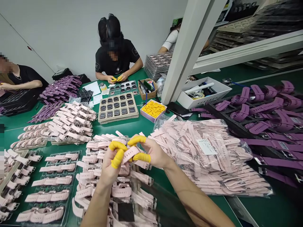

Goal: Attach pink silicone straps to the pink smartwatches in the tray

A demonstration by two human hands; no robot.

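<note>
Strap (131,154), one, pinched in yellow-sheathed fingers (117,159) of left hand (110,167) and right hand (153,153). Beyond: three people (117,60), green table (163,179), pale wall (71,28).

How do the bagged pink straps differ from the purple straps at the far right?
The bagged pink straps are pale; the purple straps are much deeper in color. The pink ones lie piled under clear plastic with a white label, while the purple ones sit uncovered, several on a dark tray. Both include long bands with rows of holes.
</note>
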